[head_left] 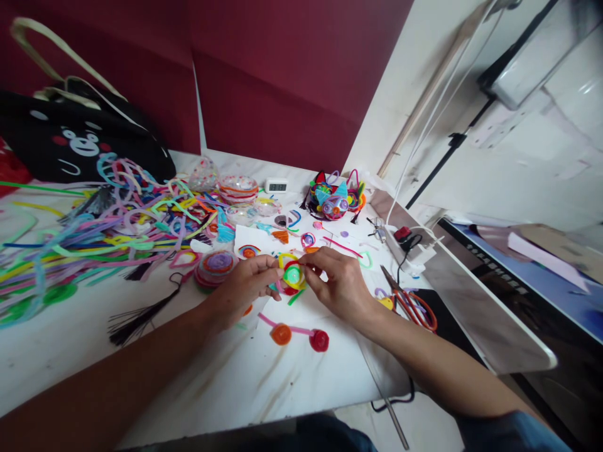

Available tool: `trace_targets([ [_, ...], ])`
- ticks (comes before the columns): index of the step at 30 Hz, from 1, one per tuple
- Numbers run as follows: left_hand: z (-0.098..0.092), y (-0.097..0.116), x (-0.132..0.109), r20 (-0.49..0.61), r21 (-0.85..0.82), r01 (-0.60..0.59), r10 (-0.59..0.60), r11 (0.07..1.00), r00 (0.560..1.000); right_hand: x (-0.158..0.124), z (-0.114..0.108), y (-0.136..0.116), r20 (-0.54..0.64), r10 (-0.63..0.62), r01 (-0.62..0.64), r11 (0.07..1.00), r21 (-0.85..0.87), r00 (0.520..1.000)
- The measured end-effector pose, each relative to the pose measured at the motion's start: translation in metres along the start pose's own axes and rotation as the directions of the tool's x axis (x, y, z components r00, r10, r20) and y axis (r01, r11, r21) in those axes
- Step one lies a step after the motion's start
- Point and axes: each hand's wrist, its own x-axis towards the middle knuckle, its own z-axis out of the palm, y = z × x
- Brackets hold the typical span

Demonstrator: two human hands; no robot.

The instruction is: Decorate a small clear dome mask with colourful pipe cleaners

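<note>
A small coiled pipe-cleaner piece [293, 275], yellow and red around a green centre, is pinched between both hands above the white table. My left hand [249, 282] grips its left side with thumb and fingertips. From the right, the closed fingers of my right hand [336, 279] hold the upper edge; those fingertips are partly hidden. Just below lie an orange pipe-cleaner coil [281, 334] and a red coil [319, 340], beside a pink pipe cleaner [294, 329]. Near my left wrist sits a round coiled piece [215, 267] with a purple centre.
Loose pipe cleaners [117, 245] are heaped at left, with a black tassel [146, 317] in front. A black bag [85, 138] stands behind them. Finished colourful ornaments [334, 199] and a white digital timer [276, 186] are at the back. Orange-handled scissors [414, 307] lie right of my forearm.
</note>
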Motion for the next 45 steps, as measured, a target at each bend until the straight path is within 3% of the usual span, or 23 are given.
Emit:
trace_targets([
  [7, 0.001, 0.0, 0.0, -0.018, 0.001, -0.001, 0.001, 1.0, 1.0, -0.004, 0.001, -0.002, 0.018, -0.037, 0.038, 0.998, -0.05, 0.999],
  [17, 0.004, 0.001, -0.002, -0.039, -0.014, 0.017, -0.017, 1.0, 0.999, -0.005, 0.005, -0.01, 0.037, 0.003, 0.0, 0.997, -0.083, 0.999],
  [33, 0.003, -0.003, 0.0, -0.088, -0.016, -0.002, 0.001, 1.0, 0.996, 0.001, -0.003, -0.021, 0.254, 0.16, -0.155, 0.987, -0.041, 0.954],
  [45, 0.001, -0.006, 0.0, -0.052, -0.091, 0.004, -0.009, 0.996, 0.999, 0.005, 0.002, 0.002, 0.135, 0.259, -0.276, 0.952, 0.133, 0.957],
])
